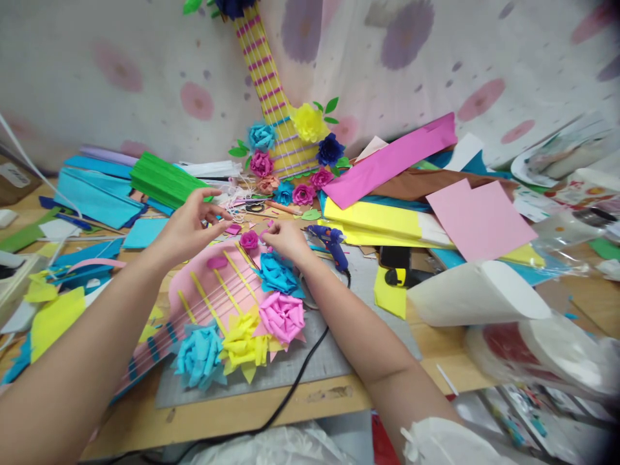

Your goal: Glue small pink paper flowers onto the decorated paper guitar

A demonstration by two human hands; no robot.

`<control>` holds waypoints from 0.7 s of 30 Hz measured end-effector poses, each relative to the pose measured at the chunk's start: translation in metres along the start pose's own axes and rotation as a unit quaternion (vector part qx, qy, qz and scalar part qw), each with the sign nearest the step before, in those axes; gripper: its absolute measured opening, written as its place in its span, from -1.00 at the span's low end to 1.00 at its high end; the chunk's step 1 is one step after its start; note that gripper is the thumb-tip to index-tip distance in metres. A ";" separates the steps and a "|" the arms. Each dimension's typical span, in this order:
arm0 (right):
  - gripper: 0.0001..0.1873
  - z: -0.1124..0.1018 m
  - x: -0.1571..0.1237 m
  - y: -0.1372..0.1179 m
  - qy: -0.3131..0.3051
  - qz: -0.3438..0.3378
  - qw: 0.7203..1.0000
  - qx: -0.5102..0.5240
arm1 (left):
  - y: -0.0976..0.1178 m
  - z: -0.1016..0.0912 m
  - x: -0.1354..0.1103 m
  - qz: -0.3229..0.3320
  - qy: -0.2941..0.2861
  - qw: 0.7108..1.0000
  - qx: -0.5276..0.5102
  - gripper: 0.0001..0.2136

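My left hand (196, 218) hovers over the far left edge of a pink paper guitar (186, 278), fingers spread and holding nothing. Close by, my right hand (287, 240) is pinched on a small pink paper piece (265, 230), mostly hidden by the fingers. Beside those fingertips is a small magenta paper rose (249, 240). Large paper flowers line the guitar's near right edge: a blue one (278, 274), a pink one (281, 316), a yellow one (246, 339) and another blue one (199, 355). Yellow strips and white strings cross the guitar body.
A blue glue gun (332, 244) lies right of my right hand, its black cord (305, 365) running over the grey mat (339, 361). A yellow flowered guitar (268, 84) leans at the back. Green crepe paper (162, 181), yellow paper (372, 216) and a white roll (465, 294) lie around.
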State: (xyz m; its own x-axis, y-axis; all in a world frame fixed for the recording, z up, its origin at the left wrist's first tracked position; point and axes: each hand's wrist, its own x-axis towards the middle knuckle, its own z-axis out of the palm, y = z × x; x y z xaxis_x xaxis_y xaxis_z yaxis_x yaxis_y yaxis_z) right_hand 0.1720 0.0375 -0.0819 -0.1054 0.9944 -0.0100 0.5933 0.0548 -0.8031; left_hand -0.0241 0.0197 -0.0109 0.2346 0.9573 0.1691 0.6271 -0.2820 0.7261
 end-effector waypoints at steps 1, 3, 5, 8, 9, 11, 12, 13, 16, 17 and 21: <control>-0.79 0.001 0.000 0.000 -0.002 -0.004 1.000 0.003 | 0.000 0.000 -0.002 -0.002 -0.001 1.000 0.002 -0.49; -0.77 0.001 0.000 0.000 -0.001 -0.003 1.000 0.009 | 0.000 0.000 -0.003 -0.004 -0.001 1.000 0.003 -0.48; -0.77 0.001 -0.001 0.000 -0.001 0.011 1.000 0.009 | 0.000 0.000 -0.004 -0.002 0.001 1.000 0.001 -0.49; -0.76 0.001 -0.002 -0.002 -0.003 0.039 0.999 0.007 | 0.000 0.000 -0.006 -0.003 -0.001 1.000 -0.006 -0.49; -0.75 0.001 -0.003 -0.003 -0.005 0.045 0.999 0.009 | 0.000 0.001 -0.007 -0.004 -0.004 1.000 -0.007 -0.50; -0.72 0.002 -0.004 -0.004 -0.010 0.051 0.999 0.013 | -0.001 0.001 -0.008 -0.007 -0.011 1.000 -0.009 -0.50; -0.70 0.002 -0.005 -0.004 -0.013 0.053 0.998 0.016 | -0.001 0.001 -0.009 -0.008 -0.012 1.000 -0.006 -0.50; -0.68 0.003 -0.005 -0.005 -0.017 0.054 0.998 0.020 | -0.001 0.001 -0.009 -0.008 -0.012 1.000 -0.002 -0.51; -0.67 0.004 -0.005 -0.004 -0.021 0.054 0.998 0.040 | -0.001 0.002 -0.010 -0.013 -0.013 1.000 0.007 -0.51; -0.68 0.005 -0.004 -0.004 -0.019 0.056 0.997 0.047 | -0.001 0.001 -0.011 -0.015 -0.012 1.000 0.006 -0.51; -0.71 0.007 -0.002 -0.001 -0.021 0.063 0.996 0.054 | -0.002 0.002 -0.010 -0.012 -0.018 1.000 -0.006 -0.51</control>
State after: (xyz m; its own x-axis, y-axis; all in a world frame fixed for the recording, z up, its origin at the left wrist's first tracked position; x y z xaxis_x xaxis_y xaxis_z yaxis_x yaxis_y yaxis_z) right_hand 0.1657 0.0345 -0.0854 -0.0691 0.9880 -0.1380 0.5143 -0.0832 -0.8536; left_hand -0.0266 0.0102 -0.0152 0.2468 0.9607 0.1270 0.6233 -0.2578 0.7382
